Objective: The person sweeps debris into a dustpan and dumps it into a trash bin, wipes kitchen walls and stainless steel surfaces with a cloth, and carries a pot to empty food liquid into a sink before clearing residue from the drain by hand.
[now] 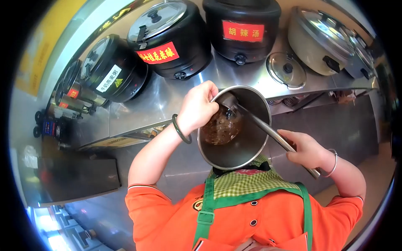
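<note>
A deep steel pot is tilted in front of my apron, with brown soupy food gathered along its left side. My left hand grips the pot's upper left rim, fingers curled over the edge. In my right hand is the long handle of a steel ladle, which slants down into the pot. The ladle's bowl rests near the left wall, by the food and close to my left fingers.
Along the steel counter stand black soup warmers with labels. A round glass lid lies beside a beige cooker at the right. Metal containers stand at the far left, and a dark steel surface is at the lower left.
</note>
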The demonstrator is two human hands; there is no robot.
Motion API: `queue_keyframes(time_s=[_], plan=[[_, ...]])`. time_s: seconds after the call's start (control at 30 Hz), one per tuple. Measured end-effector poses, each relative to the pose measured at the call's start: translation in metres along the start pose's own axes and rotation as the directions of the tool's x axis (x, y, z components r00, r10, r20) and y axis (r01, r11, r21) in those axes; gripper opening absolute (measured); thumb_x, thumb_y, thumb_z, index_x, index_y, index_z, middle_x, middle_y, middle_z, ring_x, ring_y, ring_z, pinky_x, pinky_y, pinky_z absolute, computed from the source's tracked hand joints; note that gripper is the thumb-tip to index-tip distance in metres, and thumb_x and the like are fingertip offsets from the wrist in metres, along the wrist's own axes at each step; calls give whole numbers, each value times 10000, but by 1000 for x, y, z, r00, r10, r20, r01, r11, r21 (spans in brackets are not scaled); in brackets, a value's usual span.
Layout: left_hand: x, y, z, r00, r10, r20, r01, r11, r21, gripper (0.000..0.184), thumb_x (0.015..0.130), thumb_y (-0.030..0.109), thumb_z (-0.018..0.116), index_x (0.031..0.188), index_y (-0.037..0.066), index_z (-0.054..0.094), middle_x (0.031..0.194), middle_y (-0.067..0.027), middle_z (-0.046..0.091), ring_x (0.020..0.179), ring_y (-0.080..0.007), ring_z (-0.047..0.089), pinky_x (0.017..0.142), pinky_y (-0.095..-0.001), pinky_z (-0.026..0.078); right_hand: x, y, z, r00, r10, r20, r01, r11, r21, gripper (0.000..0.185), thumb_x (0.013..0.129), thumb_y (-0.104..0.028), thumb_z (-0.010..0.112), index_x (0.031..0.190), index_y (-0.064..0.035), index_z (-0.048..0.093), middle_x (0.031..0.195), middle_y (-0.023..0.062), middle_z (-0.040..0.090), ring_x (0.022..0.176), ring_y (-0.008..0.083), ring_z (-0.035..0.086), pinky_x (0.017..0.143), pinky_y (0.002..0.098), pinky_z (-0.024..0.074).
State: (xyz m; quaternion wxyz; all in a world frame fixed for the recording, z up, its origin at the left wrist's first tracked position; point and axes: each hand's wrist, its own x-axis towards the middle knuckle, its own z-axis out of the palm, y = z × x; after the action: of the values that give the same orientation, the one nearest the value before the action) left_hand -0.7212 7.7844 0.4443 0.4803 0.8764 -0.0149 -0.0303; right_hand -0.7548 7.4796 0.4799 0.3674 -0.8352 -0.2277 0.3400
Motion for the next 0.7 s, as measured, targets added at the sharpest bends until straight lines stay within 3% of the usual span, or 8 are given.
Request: queue_keyframes(time_s=[0.03,0.1,0.2,0.3,0.43,0.5,0.6,0.7], plan=[[1,1,2,1000,13,5,-13,999,48,164,596,-39,547,732,22,480,605,6,454,548,-73,416,492,-224,350,-5,2,4,1000,8,-11,-8,1000,11,585,666,-32,517,1241,-3,411,815,131,555,624,161,550,552,259,442],[1,6,3,999,18,43,-19,1000,20,165,599,-42,545,736,22,479,610,10,455,552,-70,417,493,-222,352,-15,5,9,968,-234,-88,164,860,-483,609,653,-39,556,1242,-16,403,841,156,529,628,226,574,538,298,457],[-5,29,15,995,23,97,-24,1000,11,166,608,-46,539,746,19,476,618,20,455,562,-62,421,497,-216,356,-35,4,19,984,-142,-107,38,755,-654,603,662,-64,580,1239,-42,406,829,132,503,632,255,577,531,336,464],[-13,48,36,993,15,114,-15,1000,4,163,611,-38,539,751,20,478,626,15,456,565,-64,427,503,-214,360,-62,24,23,982,-144,-120,10,681,-733,590,680,-83,585,1243,-66,410,819,130,497,619,251,572,526,343,461],[-21,86,78,992,17,126,-26,997,66,160,613,-14,552,751,21,481,623,14,459,567,-66,435,506,-211,365,-119,70,17,988,-41,-146,-66,751,-657,586,690,-78,564,1253,-74,399,829,135,503,647,272,570,547,354,463],[-25,116,113,988,11,154,-19,999,48,164,605,-4,558,753,12,489,635,-13,478,587,-100,457,538,-241,389,-161,99,11,976,-107,-188,16,901,-433,582,696,-70,543,1257,-72,387,835,137,504,688,298,565,580,373,464],[-23,150,186,977,30,210,-38,999,34,177,595,10,570,761,-3,508,655,-49,518,609,-144,501,568,-284,424,-232,136,-1,968,-3,-250,-100,911,-400,587,689,-71,535,1257,-73,385,841,136,503,709,314,555,601,388,461],[-11,190,276,962,71,263,-88,995,53,152,593,23,582,729,2,515,651,-57,531,605,-145,510,558,-285,425,-311,188,-33,946,-1,-324,-129,916,-379,593,682,-79,542,1254,-81,388,841,131,501,691,310,553,593,385,463]])
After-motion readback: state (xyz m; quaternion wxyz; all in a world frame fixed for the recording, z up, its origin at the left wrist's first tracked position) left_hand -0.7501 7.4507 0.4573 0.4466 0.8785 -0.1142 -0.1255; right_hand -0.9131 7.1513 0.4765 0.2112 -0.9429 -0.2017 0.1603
